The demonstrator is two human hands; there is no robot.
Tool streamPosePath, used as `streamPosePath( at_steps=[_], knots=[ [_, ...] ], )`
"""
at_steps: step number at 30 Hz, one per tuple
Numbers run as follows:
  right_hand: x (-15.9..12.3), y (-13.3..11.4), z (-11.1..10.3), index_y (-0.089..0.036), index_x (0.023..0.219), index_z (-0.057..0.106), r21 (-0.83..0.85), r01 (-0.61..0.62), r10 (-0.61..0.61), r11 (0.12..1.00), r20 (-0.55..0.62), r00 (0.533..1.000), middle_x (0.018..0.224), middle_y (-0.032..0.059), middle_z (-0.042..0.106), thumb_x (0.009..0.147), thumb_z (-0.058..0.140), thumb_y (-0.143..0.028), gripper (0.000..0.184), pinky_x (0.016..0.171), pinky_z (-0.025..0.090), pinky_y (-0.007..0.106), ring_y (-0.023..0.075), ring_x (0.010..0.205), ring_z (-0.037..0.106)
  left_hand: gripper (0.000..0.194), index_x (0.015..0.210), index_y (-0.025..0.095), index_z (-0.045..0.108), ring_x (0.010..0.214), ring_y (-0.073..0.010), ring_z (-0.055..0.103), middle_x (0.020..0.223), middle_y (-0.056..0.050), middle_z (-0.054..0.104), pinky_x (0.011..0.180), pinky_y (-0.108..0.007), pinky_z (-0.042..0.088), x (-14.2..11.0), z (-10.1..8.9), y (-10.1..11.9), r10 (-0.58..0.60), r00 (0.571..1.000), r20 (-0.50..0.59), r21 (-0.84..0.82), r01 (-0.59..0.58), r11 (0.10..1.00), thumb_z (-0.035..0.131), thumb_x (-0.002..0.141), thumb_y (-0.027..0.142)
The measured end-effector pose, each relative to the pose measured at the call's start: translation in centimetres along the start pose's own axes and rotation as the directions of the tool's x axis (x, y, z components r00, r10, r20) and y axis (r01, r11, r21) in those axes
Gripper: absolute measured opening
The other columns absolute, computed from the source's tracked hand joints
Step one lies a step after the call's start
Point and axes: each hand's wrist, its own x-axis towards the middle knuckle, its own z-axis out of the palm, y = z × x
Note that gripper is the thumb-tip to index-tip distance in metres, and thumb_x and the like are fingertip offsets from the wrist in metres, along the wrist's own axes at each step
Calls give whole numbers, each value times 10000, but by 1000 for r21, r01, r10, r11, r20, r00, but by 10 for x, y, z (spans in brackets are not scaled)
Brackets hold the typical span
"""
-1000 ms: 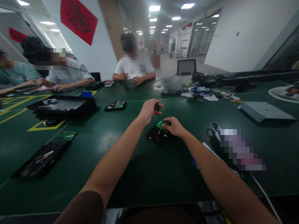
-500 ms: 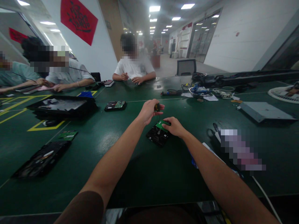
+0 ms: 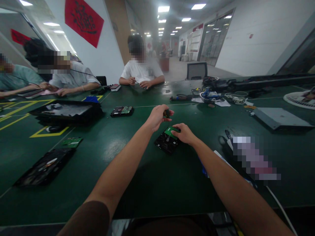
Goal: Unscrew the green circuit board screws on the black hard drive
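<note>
In front of me on the green table lies a black hard drive (image 3: 164, 144) with a green circuit board (image 3: 169, 131) at its far end. My left hand (image 3: 159, 116) is closed around the dark handle of a screwdriver (image 3: 167, 113), held upright over the board. Its thin shaft is hard to see, and I cannot tell whether the tip touches a screw. My right hand (image 3: 185, 133) grips the drive's right edge, with the thumb lying on the circuit board.
Another hard drive (image 3: 122, 111) lies farther off. At left are a black drive (image 3: 46, 167), a loose green board (image 3: 72, 142) and a black tray (image 3: 66, 113). A grey metal box (image 3: 283, 118), cables (image 3: 211, 95) and a blurred-out object (image 3: 254, 159) are at right. Several people sit across the table.
Both hands stay in nearly the same places at the hard drive. The screwdriver handle looks slightly turned between my left fingers.
</note>
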Motion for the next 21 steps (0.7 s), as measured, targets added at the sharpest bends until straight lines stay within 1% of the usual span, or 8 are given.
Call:
streamPosePath(
  at_steps=[2,5,7,11,14,16,19,21],
  knots=[
    [0,0,0,-211,1119,811,0,-1,1,1000,10,1000,1133,95,797,913,736,-310,240,997,507,372,263,1085,701,188,896,158,636,852,-209,686,926,-112,729,630,-286,580,1,-1,0,16,1000,-2,21,-16,1000,665,818,326],
    [1,1,0,-214,1106,813,-4,1,-1,1000,17,1000,1118,88,799,920,725,-308,226,985,509,366,257,1068,704,178,843,153,683,836,-187,658,929,-98,708,609,-253,560,2,-3,1,64,998,-15,94,-62,994,683,807,326],
    [2,3,1,-219,1114,810,-13,18,-18,1000,11,1000,1137,84,794,926,715,-302,226,990,507,367,256,1082,699,190,839,152,703,822,-182,654,910,-92,703,593,-242,548,2,-4,1,69,998,-10,121,-67,990,681,812,339],
    [3,5,2,-220,1148,800,-25,31,-31,999,15,999,1153,84,789,931,705,-306,252,1000,506,371,257,1100,692,194,897,155,666,799,-199,683,856,-94,722,626,-285,569,0,-3,2,11,1000,7,49,-11,999,664,831,337],
    [4,7,4,-218,1157,799,-29,37,-36,999,28,999,1151,82,791,934,699,-319,264,990,511,365,256,1094,695,163,889,156,633,817,-207,694,873,-110,735,671,-316,586,0,-1,2,-2,1000,-3,3,2,1000,655,831,307],
    [5,8,4,-213,1160,797,-38,50,-49,998,23,999,1150,84,791,933,698,-318,269,972,517,360,255,1080,699,157,865,153,648,820,-196,680,888,-107,727,662,-297,578,0,-2,1,20,1000,-13,26,-20,999,667,820,302],
    [4,10,5,-206,1163,793,-56,57,-56,997,7,998,1162,90,784,933,699,-315,271,958,516,354,253,1079,695,175,839,146,698,798,-173,646,876,-87,695,619,-252,550,1,-4,1,68,997,-22,106,-66,992,678,820,319],
    [4,10,6,-204,1167,790,-64,64,-64,996,6,998,1170,90,779,938,697,-321,272,955,513,351,252,1089,688,194,860,140,717,804,-174,648,876,-88,692,623,-253,552,1,-4,2,65,998,-8,118,-64,991,672,834,327]
  ],
)
